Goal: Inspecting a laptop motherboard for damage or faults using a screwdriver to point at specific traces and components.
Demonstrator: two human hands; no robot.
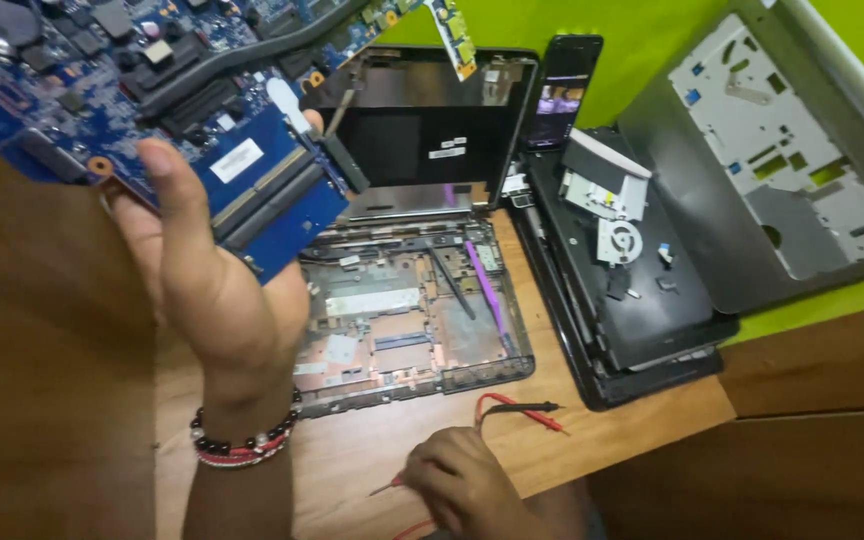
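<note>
The blue circuit board (152, 90) is lifted above the table's (592, 420) far left side, gripped along its lower edge by your left hand (217, 290), thumb on the face and fingers behind. Your right hand (462, 485) rests near the table's front edge, closed around a red probe (392, 487), just beside the red and black test leads (522, 410). Under the board sits the opened laptop base (412, 320); a black cover (632, 290) and a grey palmrest panel (792, 160) lie toward the right edge.
</note>
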